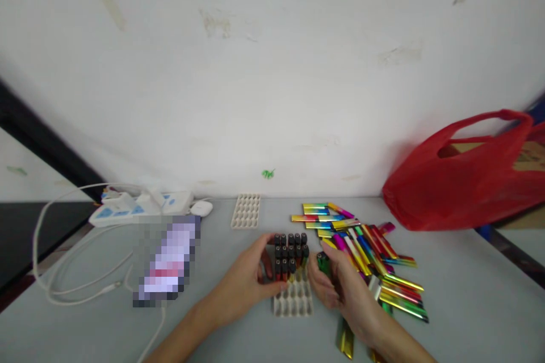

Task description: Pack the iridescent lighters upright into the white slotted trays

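Observation:
A pale tray [293, 306] with rows of holes lies in front of me, its back rows filled with several upright black-topped lighters [291, 249]. Around the left side of these lighters curve the fingers of my left hand [247, 275], with the thumb at the front row. My right hand [340, 286], just right of the tray, is closed on a green lighter [323, 264] with a black top. Loose shiny lighters [366, 249] in gold, red, blue and purple are heaped behind and to the right of this hand.
A second pale tray [246, 211] lies near the wall. At the left are a phone [168, 261], a white power strip [142, 207], a white plug [201, 208] and looping cables. A red bag [464, 176] stands at the right.

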`<state>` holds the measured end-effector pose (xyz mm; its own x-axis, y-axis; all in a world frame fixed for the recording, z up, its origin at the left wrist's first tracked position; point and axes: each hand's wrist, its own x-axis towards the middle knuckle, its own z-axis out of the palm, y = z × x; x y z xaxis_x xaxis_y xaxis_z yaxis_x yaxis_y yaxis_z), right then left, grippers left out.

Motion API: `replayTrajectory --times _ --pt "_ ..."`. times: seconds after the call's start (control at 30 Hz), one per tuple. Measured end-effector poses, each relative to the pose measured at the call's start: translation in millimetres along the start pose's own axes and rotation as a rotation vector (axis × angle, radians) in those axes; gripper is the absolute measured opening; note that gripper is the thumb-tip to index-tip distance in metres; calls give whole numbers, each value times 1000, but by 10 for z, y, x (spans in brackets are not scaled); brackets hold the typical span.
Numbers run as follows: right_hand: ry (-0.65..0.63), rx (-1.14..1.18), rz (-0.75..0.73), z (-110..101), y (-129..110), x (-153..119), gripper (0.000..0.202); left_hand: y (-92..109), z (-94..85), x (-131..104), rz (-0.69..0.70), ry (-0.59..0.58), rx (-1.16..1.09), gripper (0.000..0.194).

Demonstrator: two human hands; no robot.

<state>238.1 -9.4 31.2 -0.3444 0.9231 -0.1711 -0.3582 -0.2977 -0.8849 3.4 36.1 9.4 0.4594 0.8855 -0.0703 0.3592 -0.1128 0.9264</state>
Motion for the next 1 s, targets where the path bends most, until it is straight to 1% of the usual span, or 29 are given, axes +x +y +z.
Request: replayTrajectory --times 0.2,0.3,0.53,0.8,0.9,1.0 --pt "17 12 121 27 52 -28 70 -17 7 0 18 14 -5 80" --pt "47 -27 135 15 109 -37 71 -4 7 4 18 5 -7 79" --pt "91 -59 123 -38 262 -15 65 12 6 1 18 8 -35 76" --pt "72 -101 54 -87 388 -27 61 -24 10 1 15 13 -10 77" --pt "72 -98 62 -83 406 -27 60 -28 12 3 18 27 -7 74" --pt "90 -94 74 -52 373 -21 61 -12 10 5 18 26 -19 72"
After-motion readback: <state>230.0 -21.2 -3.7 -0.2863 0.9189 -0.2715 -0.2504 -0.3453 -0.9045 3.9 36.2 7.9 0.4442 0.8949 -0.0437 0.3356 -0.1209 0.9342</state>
